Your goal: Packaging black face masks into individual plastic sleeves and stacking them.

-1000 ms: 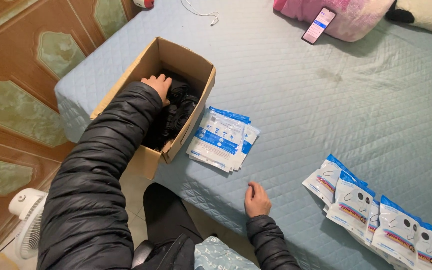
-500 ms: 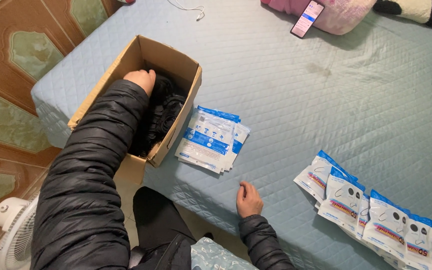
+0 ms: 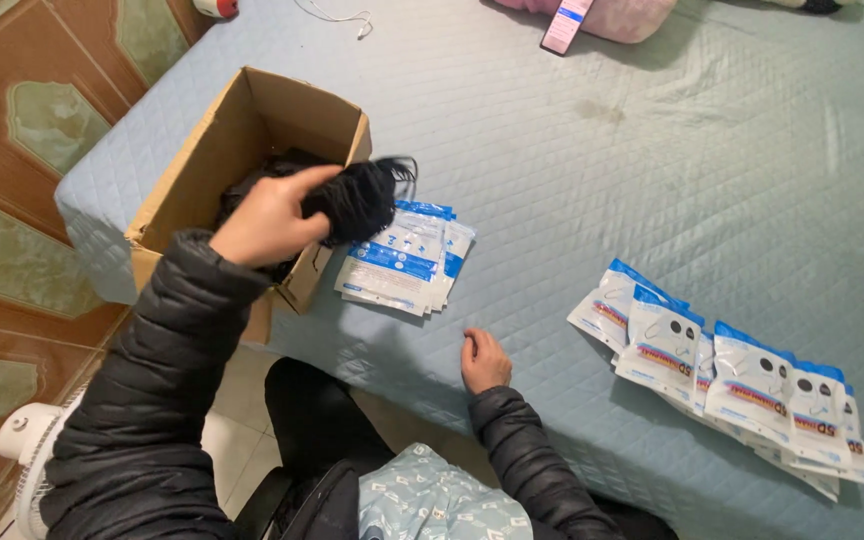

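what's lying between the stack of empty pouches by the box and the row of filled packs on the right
In the head view only bare quilted bedspread lies between the pouch stack and the filled packs; the right hand rests just below that stretch.

A bundle of black masks (image 3: 357,200), soft and bunched with thin ear loops trailing toward two o'clock, sits raised above the open cardboard box's (image 3: 202,180) three o'clock rim, gripped from nine o'clock.

Left hand (image 3: 270,218) covers part of the black bundle of masks (image 3: 357,200); exact count unreadable. Brown cardboard box (image 3: 252,130) contents mostly dark, hidden by the arm. Phone (image 3: 565,22) with pink case and the white fan (image 3: 27,450) cut off at frame edges. Right hand (image 3: 485,361) curled, fingertips hidden.
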